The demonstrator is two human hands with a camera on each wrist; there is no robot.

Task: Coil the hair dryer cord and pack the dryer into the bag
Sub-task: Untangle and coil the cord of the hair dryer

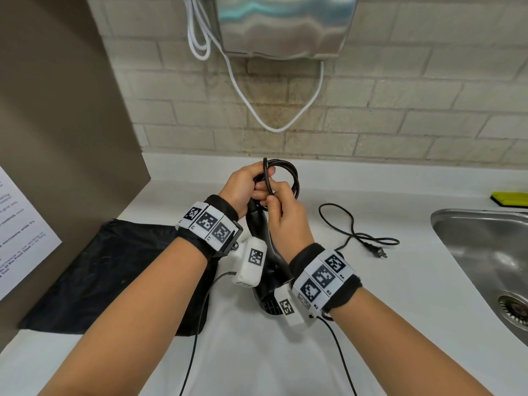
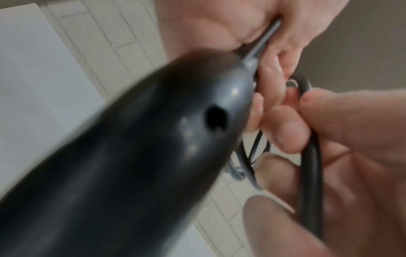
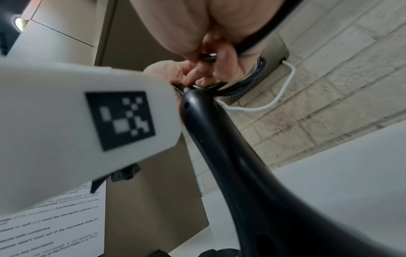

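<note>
A black hair dryer (image 1: 261, 250) lies on the white counter between my wrists, handle pointing away; its handle end fills the left wrist view (image 2: 131, 156) and rises through the right wrist view (image 3: 219, 147). Several loops of its black cord (image 1: 288, 174) are gathered above the handle tip. My left hand (image 1: 245, 185) grips those loops. My right hand (image 1: 281, 207) pinches a strand of the cord against them. The remaining cord (image 1: 340, 221) trails right across the counter to the plug (image 1: 378, 252). A black bag (image 1: 114, 270) lies flat at the left, under my left forearm.
A steel sink (image 1: 485, 258) is sunk into the counter (image 1: 400, 310) at the right, with a yellow sponge (image 1: 508, 198) behind it. A metal wall unit (image 1: 285, 24) with white cables hangs above. A printed notice (image 1: 20, 232) is on the left panel.
</note>
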